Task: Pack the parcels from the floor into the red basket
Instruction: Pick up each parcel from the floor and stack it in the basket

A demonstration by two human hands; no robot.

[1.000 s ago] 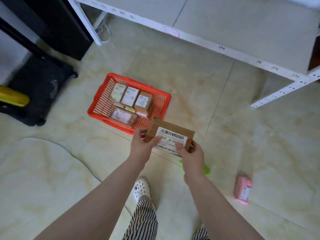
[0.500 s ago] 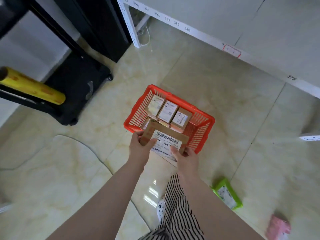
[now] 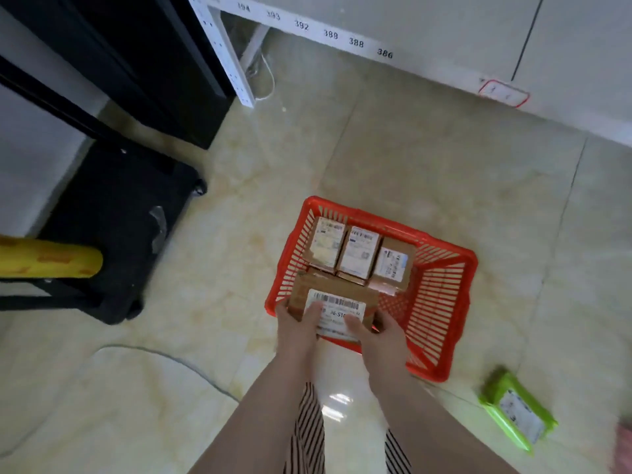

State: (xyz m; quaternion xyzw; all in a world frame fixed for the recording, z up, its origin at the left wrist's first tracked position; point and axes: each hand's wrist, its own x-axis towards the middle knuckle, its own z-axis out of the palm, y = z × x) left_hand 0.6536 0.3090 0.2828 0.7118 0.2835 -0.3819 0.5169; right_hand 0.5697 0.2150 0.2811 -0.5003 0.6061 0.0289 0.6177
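A red plastic basket (image 3: 441, 302) stands on the tiled floor in front of me. Three labelled brown boxes (image 3: 359, 256) stand side by side along its far left wall. My left hand (image 3: 295, 323) and my right hand (image 3: 383, 333) both grip a flat brown parcel (image 3: 337, 295) with a white barcode label, held over the basket's near left corner, thumbs on the label. A green parcel (image 3: 516, 413) lies on the floor to the right of the basket. A pink parcel (image 3: 624, 449) shows at the right edge, cut off.
A black wheeled cart (image 3: 113, 227) carrying a yellow roll (image 3: 51, 261) stands to the left. A white numbered shelf frame (image 3: 328, 32) runs along the back, its post at the left. A thin cable (image 3: 164, 354) crosses the floor at lower left.
Both hands have carried the flat brown parcel forward until it is over the basket's near left corner. The view has shifted right to left, bringing the basket nearer.
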